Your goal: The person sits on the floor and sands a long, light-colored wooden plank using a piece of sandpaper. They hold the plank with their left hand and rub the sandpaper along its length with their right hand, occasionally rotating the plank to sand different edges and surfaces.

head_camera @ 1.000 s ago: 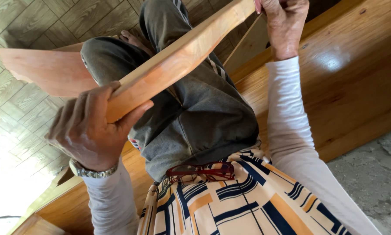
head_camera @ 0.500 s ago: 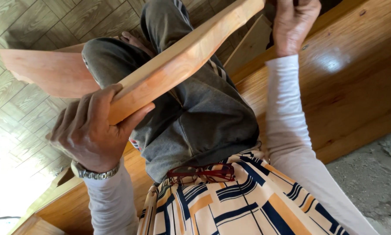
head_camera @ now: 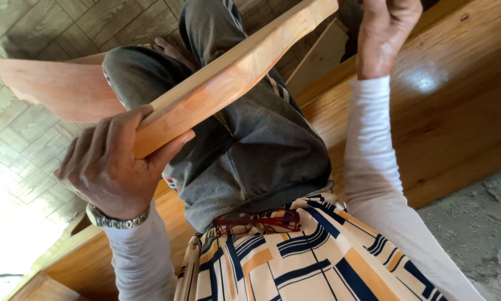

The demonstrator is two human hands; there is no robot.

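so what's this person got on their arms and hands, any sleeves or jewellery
Both arms are covered by plain white long sleeves, the left sleeve and the right sleeve, each ending at the wrist with a snug cuff. The left hand is bare, with a silver metal-link wristwatch just above the cuff. The right hand is bare too; no watch or ring shows on it.

Open floor [head_camera: 44, 33] lay beyond the left hand's fingers [head_camera: 103, 145]; the raised knee [head_camera: 133, 69] and wooden plank [head_camera: 234, 78] blocked passage rightward.
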